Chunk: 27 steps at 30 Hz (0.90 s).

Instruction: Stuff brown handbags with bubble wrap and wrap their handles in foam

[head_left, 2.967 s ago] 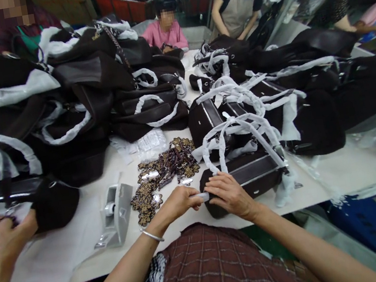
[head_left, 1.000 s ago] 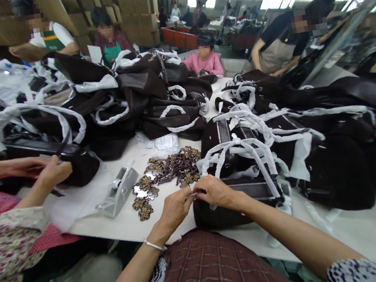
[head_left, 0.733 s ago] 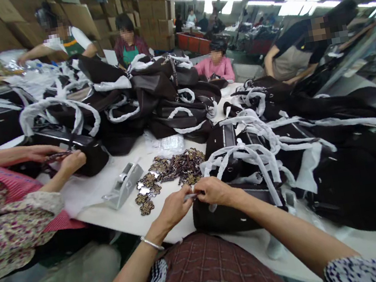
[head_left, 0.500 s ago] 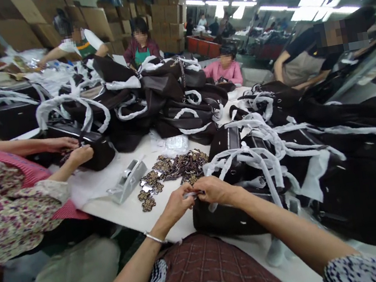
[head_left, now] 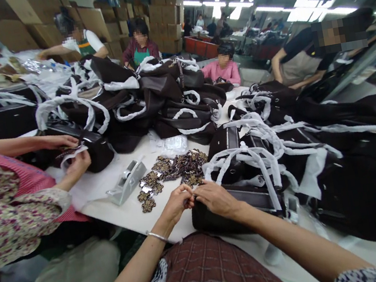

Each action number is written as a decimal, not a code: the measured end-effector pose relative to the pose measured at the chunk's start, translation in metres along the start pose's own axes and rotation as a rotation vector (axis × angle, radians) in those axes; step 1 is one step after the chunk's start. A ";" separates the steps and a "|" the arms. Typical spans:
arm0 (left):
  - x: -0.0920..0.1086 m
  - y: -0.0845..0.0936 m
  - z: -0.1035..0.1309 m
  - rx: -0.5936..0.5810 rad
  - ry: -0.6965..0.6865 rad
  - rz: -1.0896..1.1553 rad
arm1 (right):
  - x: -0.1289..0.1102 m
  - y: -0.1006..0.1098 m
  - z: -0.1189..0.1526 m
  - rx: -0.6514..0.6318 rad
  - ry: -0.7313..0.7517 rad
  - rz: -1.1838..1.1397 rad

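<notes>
Directly before me a dark brown handbag (head_left: 237,219) lies on the white table, its handles (head_left: 251,156) wrapped in white material. At the bag's left end, my left hand (head_left: 179,204) is closed in a pinch; a small dark bit shows between its fingers, too small to name. My right hand (head_left: 217,198) rests over the bag's left top corner, fingers bent together and their tips meeting those of the left hand. Whatever the right fingertips grip is hidden. Just beyond my hands lies a heap of flower-shaped patterned tags (head_left: 178,166).
A clear tape dispenser (head_left: 126,182) stands left of the tags, with a plastic packet (head_left: 174,145) behind them. More handbags (head_left: 179,109) pile up beyond and to the right. At left, a co-worker's hands (head_left: 76,160) work at another bag. Other people sit around the table.
My right hand's fingers have flattened and shifted slightly over the bag's corner. The pale strip seen between my hands no longer shows. The co-worker's near hand has lifted white material.
</notes>
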<state>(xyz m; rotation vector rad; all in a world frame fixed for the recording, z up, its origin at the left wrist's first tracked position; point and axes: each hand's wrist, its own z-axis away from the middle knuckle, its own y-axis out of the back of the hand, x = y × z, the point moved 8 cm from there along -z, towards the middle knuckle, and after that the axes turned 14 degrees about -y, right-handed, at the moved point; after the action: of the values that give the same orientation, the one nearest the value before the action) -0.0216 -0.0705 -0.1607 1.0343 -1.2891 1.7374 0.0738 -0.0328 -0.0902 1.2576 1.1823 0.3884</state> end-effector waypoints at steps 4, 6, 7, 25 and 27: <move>0.001 0.002 0.002 -0.065 -0.002 -0.043 | 0.028 -0.001 -0.014 -0.056 -0.395 -0.264; 0.002 0.001 0.003 -0.113 0.013 -0.062 | 0.037 -0.005 -0.019 -0.116 -0.482 -0.392; 0.003 0.000 0.004 -0.137 0.023 -0.065 | 0.040 -0.007 -0.021 -0.157 -0.493 -0.436; 0.019 0.001 -0.004 -0.476 -0.485 -1.136 | 0.019 -0.022 -0.021 -0.070 -0.254 0.183; 0.016 0.001 -0.006 -0.497 -0.568 -1.274 | 0.015 -0.024 -0.015 -0.013 -0.233 0.230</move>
<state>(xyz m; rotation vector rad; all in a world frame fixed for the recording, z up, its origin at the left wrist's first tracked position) -0.0303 -0.0633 -0.1474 1.5620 -0.8816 0.1608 0.0584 -0.0215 -0.1156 1.3920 0.8401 0.4049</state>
